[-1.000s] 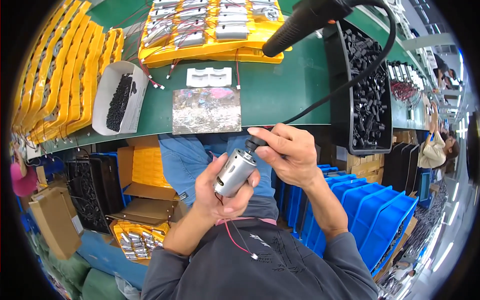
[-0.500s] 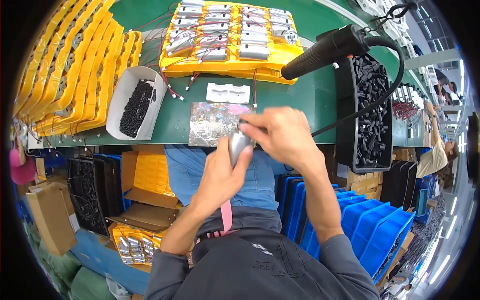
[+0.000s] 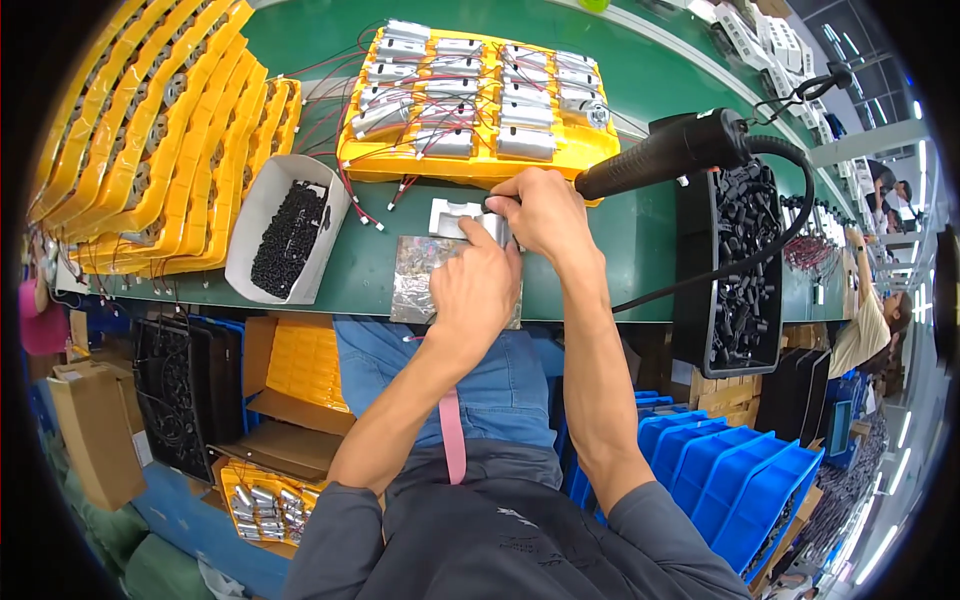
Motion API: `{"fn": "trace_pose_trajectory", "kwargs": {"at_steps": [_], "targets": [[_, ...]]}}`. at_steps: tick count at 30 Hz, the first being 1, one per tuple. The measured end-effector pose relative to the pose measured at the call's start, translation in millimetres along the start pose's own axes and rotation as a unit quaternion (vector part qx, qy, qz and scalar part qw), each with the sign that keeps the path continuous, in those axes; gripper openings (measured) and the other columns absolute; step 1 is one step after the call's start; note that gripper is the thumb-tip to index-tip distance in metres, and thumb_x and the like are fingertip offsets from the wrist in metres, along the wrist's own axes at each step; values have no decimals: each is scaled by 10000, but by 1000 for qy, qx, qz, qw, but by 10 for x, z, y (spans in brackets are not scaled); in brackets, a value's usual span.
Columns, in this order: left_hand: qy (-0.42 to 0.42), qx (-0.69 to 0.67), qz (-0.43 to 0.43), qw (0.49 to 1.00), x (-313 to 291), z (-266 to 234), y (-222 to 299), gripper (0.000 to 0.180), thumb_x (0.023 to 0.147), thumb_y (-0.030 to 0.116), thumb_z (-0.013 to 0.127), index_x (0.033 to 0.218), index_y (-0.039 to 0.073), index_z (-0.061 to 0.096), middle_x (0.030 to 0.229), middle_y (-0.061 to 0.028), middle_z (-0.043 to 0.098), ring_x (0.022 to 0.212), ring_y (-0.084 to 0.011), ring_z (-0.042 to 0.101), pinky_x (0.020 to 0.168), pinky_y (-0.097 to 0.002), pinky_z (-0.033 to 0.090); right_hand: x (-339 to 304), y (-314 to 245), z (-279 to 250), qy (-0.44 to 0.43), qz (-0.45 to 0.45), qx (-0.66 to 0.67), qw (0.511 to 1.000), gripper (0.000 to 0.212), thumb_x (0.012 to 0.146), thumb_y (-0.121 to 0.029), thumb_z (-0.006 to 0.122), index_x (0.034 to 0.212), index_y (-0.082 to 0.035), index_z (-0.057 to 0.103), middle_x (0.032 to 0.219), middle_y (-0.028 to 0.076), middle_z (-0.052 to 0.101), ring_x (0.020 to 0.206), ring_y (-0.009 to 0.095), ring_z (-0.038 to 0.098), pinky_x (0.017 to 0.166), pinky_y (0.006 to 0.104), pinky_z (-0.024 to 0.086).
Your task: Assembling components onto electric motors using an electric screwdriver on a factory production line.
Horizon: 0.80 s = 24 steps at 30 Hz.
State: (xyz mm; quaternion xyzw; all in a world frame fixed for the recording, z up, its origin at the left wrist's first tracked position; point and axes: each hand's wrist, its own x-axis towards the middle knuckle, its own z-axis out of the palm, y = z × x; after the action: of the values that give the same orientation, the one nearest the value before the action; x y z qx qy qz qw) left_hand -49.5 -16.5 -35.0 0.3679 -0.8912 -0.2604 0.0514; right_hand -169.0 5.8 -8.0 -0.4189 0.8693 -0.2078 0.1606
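Note:
A small silver motor (image 3: pixel 491 228) lies in the right part of the white two-slot holder (image 3: pixel 440 222), mostly covered by my fingers. My left hand (image 3: pixel 474 292) is closed around its near side, with the index finger stretched to the holder. From the right, my right hand (image 3: pixel 546 218) pinches at the motor's far end, thumb and fingers curled. What lies between those fingertips is hidden. A shiny, stained metal plate (image 3: pixel 412 272) lies under my left hand. Below that hand hangs a white plug (image 3: pixel 410 339) on a thin wire.
Behind the holder, a yellow tray (image 3: pixel 400 166) carries rows of wired motors. A black hand tool (image 3: pixel 665 155) hangs by its cable at right, above a bin of black parts (image 3: pixel 742 270). At left stand a white box (image 3: pixel 240 262) of black bits and stacked yellow trays (image 3: pixel 160 215).
Both hands have moved forward, bringing the motor from above the plate's near edge to the white holder. The white plug now shows below my left hand.

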Motion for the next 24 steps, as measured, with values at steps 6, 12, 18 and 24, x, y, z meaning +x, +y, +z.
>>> {"fn": "trace_pose_trajectory", "kwargs": {"at_steps": [6, 12, 18, 24], "targets": [[121, 85, 6, 989, 57, 205, -35, 421, 819, 292, 633, 958, -82, 497, 713, -170, 618, 684, -303, 637, 548, -374, 529, 86, -21, 23, -21, -3, -66, 998, 164, 760, -203, 705, 880, -94, 734, 802, 149, 676, 779, 309, 655, 714, 404, 505], [144, 71, 57, 985, 78, 153, -78, 362, 784, 302, 666, 843, -27, 527, 753, -161, 599, 729, -282, 625, 550, -357, 529, 204, -37, 11, -39, -22, -144, 989, 164, 747, -215, 722, 862, -100, 741, 809, 141, 687, 790, 308, 661, 725, 397, 519], [169, 103, 59, 979, 45, 210, -56, 366, 783, 298, 668, 857, -32, 528, 752, -160, 598, 722, -291, 620, 556, -372, 528, 195, -42, -64, -57, -12, -107, 993, 161, 753, -216, 720, 861, -98, 740, 808, 140, 687, 798, 305, 662, 737, 397, 519], [185, 88, 63, 977, 17, 240, -73, 385, 782, 287, 669, 888, -57, 533, 761, -167, 603, 725, -304, 618, 559, -390, 520, 116, 75, 31, -45, -33, -34, 998, 158, 776, -195, 697, 885, -84, 727, 790, 159, 673, 785, 320, 655, 720, 398, 510]]}}
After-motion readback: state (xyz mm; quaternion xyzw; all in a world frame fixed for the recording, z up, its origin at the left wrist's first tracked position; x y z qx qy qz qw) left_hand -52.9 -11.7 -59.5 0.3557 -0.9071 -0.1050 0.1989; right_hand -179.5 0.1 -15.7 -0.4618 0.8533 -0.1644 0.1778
